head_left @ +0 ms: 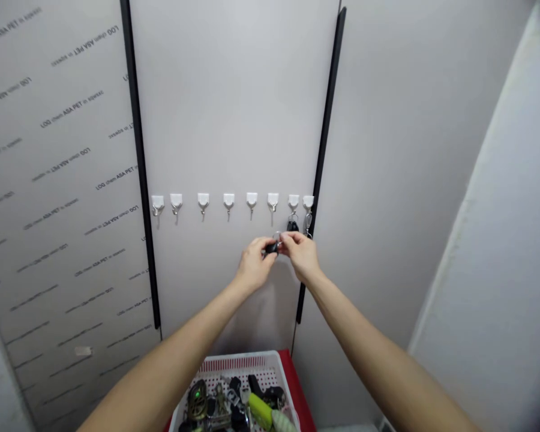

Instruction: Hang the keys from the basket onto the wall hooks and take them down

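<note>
Between my two hands, in front of the white panel, is a black key fob (271,247) with a thin metal ring (276,236). My left hand (255,261) is closed, thumb and fingers pinching the fob. The fingertips of my right hand (300,255) are pinched together at the ring. Just above my hands runs a row of white adhesive hooks; the nearest bare one (273,201) is slightly above the ring. Black keys (292,224) hang on the hook to its right. On the last hook hangs a metal key ring (308,223), partly hidden by my right hand.
Below my hands, a white plastic basket (240,362) holds several keys and fobs and a yellow-green item (260,411). It stands on a red surface (297,384). Black vertical strips (139,150) edge the panel (234,108) on both sides.
</note>
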`<act>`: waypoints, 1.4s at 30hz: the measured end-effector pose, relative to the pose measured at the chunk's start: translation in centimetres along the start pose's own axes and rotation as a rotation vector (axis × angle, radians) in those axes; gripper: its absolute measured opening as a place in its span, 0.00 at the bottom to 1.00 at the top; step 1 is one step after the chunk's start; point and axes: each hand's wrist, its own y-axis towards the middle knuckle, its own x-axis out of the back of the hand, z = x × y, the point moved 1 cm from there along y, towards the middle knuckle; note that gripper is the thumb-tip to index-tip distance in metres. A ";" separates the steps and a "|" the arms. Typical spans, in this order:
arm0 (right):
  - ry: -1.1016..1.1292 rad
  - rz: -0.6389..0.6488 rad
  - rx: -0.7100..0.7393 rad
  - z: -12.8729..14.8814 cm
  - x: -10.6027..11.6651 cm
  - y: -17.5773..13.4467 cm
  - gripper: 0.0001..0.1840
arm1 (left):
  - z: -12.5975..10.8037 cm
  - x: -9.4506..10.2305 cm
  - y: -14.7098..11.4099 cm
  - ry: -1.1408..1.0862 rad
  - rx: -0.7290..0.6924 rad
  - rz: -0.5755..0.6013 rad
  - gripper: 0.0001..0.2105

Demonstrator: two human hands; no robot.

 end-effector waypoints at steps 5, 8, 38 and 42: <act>-0.050 -0.070 0.088 2.2 -1.4 3.6 0.08 | -1.6 0.2 4.1 0.152 0.000 -0.077 0.15; -0.141 -0.110 0.125 2.6 -2.1 4.7 0.07 | -1.6 0.4 5.3 0.161 0.035 -0.101 0.16; -0.839 0.746 -0.101 -11.2 5.1 -18.9 0.21 | 10.1 -0.3 -21.3 0.274 0.257 0.587 0.14; -0.813 0.691 -0.082 -11.5 5.9 -20.1 0.29 | 9.8 -0.4 -21.3 0.312 0.207 0.658 0.17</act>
